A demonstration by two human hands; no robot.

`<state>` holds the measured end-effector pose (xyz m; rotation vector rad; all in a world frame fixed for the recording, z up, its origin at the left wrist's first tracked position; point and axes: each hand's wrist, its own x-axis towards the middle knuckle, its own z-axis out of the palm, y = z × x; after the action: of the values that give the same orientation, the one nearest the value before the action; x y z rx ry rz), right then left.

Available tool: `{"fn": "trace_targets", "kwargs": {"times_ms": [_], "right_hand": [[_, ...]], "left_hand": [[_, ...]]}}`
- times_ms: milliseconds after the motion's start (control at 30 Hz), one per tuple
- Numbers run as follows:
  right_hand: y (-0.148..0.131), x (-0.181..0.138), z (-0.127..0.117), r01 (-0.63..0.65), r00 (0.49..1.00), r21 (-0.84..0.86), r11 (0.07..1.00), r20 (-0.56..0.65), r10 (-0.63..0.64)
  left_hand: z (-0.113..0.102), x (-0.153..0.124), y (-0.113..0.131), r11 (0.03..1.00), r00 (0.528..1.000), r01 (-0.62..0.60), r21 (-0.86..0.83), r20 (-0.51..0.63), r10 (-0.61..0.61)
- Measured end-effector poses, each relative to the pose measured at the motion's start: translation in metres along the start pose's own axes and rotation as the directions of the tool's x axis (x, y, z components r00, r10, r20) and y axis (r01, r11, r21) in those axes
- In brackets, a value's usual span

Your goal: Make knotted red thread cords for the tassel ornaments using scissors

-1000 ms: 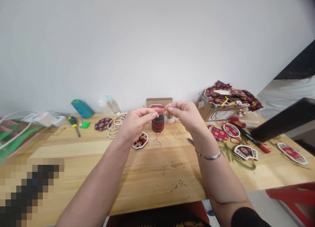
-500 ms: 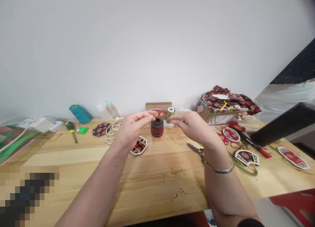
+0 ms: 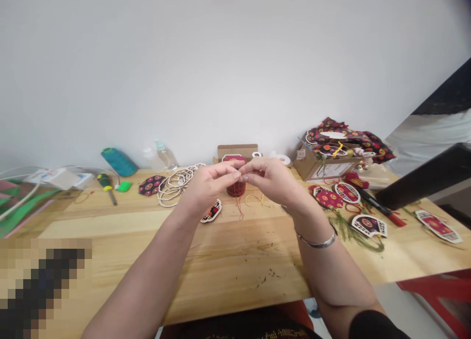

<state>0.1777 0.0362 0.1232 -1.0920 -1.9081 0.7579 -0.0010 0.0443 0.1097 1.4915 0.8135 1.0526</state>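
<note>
Head view is showing the left hand and right hand meeting fingertip to fingertip just above the red thread spool, probably pinching a thin thread taut between them.

Bare forearms, a thin silver bangle at the right wrist, a black sleeve above it.

Counts on the bench

Two hands: left hand, right hand. One red thread spool, one teal spool, one screwdriver, two clear bottles, two cardboard boxes, one stack of wooden frames, and roughly six patterned fan pieces, though the far pile blurs together.
</note>
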Motion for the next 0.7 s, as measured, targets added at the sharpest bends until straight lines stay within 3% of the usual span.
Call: {"fn": "trace_targets", "kwargs": {"times_ms": [233, 433, 700], "right_hand": [[-0.004, -0.003, -0.007, 0.019, 0.994, -0.058, 0.998, 0.110, -0.013], [0.002, -0.001, -0.003, -0.018, 1.000, -0.089, 0.996, 0.005, 0.019], [0.001, 0.000, -0.008, -0.064, 0.985, 0.074, 0.995, -0.155, 0.075]], "left_hand": [[0.002, 0.002, -0.003, 0.996, 0.999, 0.040, -0.080, -0.003, -0.041], [0.006, 0.002, -0.005, 0.988, 0.993, 0.096, -0.123, -0.049, -0.103], [0.018, 0.003, -0.002, 0.946, 0.983, 0.176, -0.273, -0.001, -0.183]]}}
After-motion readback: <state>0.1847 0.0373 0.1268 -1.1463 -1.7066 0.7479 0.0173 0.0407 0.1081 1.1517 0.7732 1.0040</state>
